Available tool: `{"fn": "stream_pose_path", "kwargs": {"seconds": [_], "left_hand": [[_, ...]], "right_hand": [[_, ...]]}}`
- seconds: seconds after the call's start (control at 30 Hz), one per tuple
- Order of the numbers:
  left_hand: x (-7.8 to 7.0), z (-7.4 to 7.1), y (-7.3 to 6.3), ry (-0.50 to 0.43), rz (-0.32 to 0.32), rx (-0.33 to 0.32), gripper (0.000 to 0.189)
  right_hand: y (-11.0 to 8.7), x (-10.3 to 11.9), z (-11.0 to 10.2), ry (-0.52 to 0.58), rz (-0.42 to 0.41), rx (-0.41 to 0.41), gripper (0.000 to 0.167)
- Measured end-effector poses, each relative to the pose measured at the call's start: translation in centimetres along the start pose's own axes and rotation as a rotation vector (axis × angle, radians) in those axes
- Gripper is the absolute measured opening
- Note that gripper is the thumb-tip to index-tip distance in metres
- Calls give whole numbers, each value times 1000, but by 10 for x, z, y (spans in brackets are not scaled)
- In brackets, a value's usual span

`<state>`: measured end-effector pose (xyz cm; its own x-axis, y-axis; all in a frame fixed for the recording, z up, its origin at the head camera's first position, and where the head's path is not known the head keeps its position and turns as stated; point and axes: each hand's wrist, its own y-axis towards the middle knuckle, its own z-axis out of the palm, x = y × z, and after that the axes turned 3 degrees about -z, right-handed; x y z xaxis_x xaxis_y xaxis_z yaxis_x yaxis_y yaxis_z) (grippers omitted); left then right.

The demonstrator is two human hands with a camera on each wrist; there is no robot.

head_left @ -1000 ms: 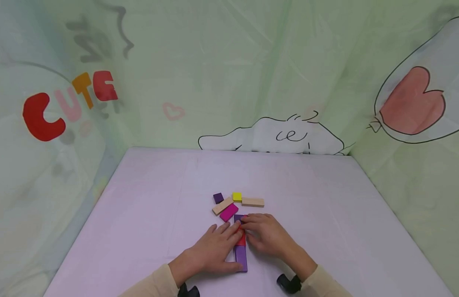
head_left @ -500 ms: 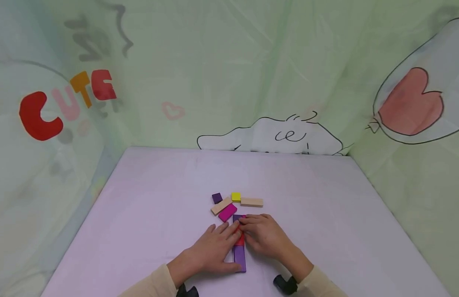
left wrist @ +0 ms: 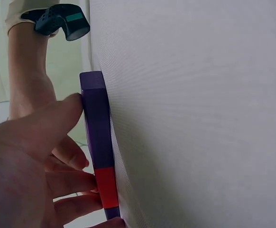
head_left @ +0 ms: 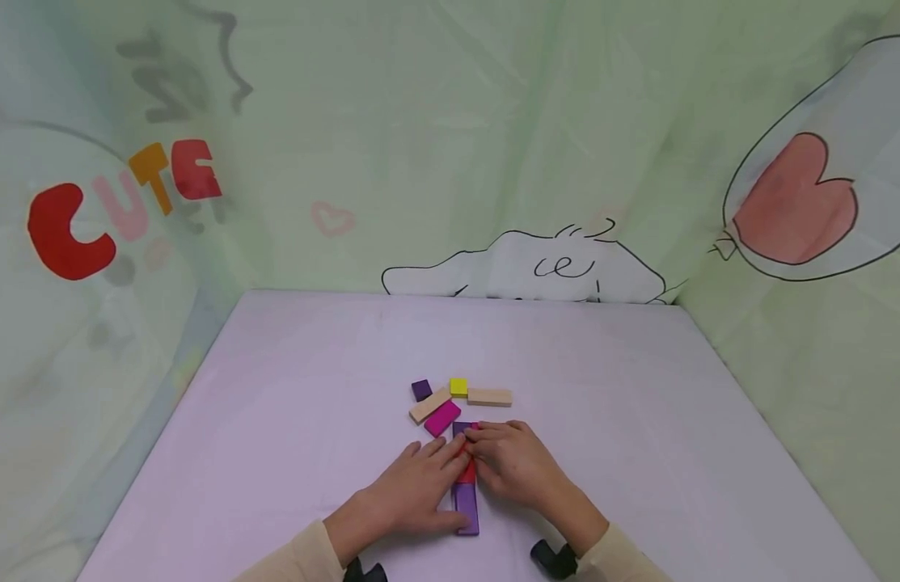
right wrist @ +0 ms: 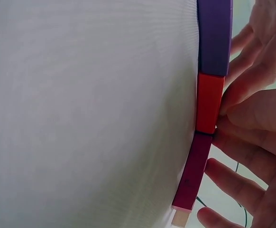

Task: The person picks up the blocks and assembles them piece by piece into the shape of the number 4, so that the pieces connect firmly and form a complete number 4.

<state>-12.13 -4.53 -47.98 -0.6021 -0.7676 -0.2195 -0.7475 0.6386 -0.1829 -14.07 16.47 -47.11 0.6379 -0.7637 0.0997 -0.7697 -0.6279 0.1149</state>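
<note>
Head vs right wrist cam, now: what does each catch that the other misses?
Head only: yellow block, small dark purple block and right sleeve.

Right wrist only: the long side of the row's magenta block; from the head, just a magenta sliver shows by the right hand.

Both: both hands, plus the row's red block and long purple block.

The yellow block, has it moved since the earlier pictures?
No. Judged against the table, the yellow block stayed put; the whole picture just shifted slightly left.
</note>
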Motion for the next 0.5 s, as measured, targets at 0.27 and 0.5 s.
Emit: {"fn": "stream_pose_path", "kwargs": {"seconds": [0.27, 0.5], "left_hand": [[1, -2, 1, 24, 9, -35, 88], [-1, -5, -1, 39, 40, -64, 83]], "right_hand": [[1, 2, -1, 9, 10, -1, 26], [-1, 1, -1, 22, 9, -21, 26]]}}
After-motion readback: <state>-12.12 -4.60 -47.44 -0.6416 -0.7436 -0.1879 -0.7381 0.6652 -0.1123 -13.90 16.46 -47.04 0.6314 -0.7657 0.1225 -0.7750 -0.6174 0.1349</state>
